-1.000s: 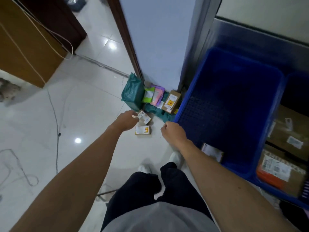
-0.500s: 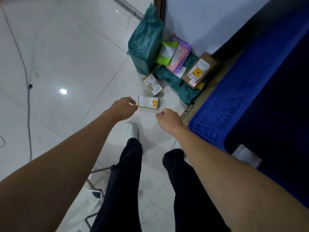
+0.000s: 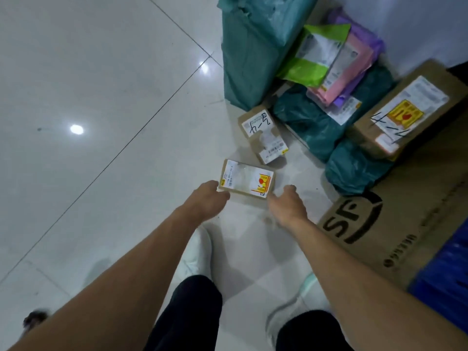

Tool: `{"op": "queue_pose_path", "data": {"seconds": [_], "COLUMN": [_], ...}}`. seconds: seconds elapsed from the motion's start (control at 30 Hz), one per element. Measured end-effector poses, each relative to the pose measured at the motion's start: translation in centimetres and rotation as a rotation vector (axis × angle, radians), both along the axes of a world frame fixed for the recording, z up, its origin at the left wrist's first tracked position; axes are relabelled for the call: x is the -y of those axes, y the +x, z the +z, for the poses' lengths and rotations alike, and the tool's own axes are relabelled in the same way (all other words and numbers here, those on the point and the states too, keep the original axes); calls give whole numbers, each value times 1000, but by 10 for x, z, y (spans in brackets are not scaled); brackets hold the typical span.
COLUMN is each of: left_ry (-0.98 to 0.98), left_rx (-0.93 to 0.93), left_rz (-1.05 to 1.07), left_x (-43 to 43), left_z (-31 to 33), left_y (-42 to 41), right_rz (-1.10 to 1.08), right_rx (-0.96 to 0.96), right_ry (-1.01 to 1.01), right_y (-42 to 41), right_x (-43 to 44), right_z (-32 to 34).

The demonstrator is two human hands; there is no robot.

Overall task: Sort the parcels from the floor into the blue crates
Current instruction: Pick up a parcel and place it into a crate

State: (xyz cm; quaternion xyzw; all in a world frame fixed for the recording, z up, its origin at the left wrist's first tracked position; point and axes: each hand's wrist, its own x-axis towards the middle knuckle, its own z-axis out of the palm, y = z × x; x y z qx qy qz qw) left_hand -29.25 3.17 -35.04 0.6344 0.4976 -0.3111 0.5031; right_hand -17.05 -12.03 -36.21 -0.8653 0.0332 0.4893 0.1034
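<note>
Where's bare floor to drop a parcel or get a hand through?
Free: wide tile left of the teal bag and near box. Smaller patch between near box and SF carton, right hand partly over it. Crowded: wall pile, bags and boxes overlapping.

The blue crate (image 3: 445, 274) runs off the right edge, the green bag (image 3: 248, 46) off the far edge. The left hand (image 3: 206, 197) and right hand (image 3: 287, 202) hide their own curled fingertips, so any grip is unclear.

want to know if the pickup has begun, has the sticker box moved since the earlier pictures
No. The sticker box lies at the same spot and angle, just short of the scribbled box, as before; only the camera came closer.
</note>
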Motion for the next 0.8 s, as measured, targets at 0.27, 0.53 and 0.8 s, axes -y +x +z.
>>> {"op": "queue_pose_path", "data": {"seconds": [0.27, 0.53, 0.8], "left_ry": [-41, 18, 106], "left_rx": [18, 19, 14], "left_rz": [106, 87, 98], "left_x": [12, 13, 13], "left_z": [-61, -38, 83], "left_y": [20, 16, 21], "right_rz": [-99, -176, -135], "right_rx": [-39, -94, -92], "right_ry": [85, 96, 117], "right_y": [2, -4, -11], "right_x": [-9, -5, -4], "right_z": [-62, -38, 82]}}
